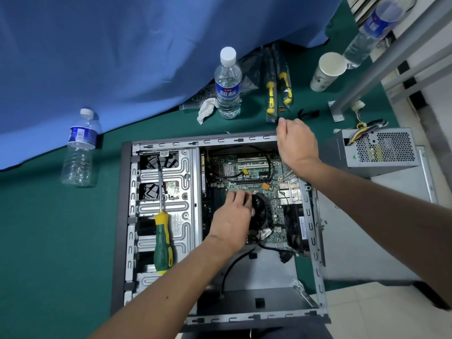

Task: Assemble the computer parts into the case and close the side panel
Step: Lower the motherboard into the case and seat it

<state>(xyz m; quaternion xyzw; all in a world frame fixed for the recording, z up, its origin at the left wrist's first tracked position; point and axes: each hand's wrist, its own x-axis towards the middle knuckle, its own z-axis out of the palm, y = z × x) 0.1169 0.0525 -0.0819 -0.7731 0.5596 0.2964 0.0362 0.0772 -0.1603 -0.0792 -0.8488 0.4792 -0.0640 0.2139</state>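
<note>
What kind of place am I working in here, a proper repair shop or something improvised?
Probably an improvised workbench: a table under green cloth with a blue drape behind. The open computer case lies flat beside a loose power supply, with water bottles and a paper cup nearby.

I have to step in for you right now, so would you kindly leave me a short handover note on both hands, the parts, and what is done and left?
Left hand: inside the open case, fingers resting on the CPU fan on the motherboard; I cannot tell whether it grips.
Right hand: fingers curled over the case's far top edge, steadying it.
Screwdriver: lying loose on the drive cage.
Power supply: outside the case, to the right, on a flat grey sheet, possibly the side panel.
Done: motherboard and fan sit in the case.
Left: fit the power supply, remove the screwdriver, close the side panel.
</note>
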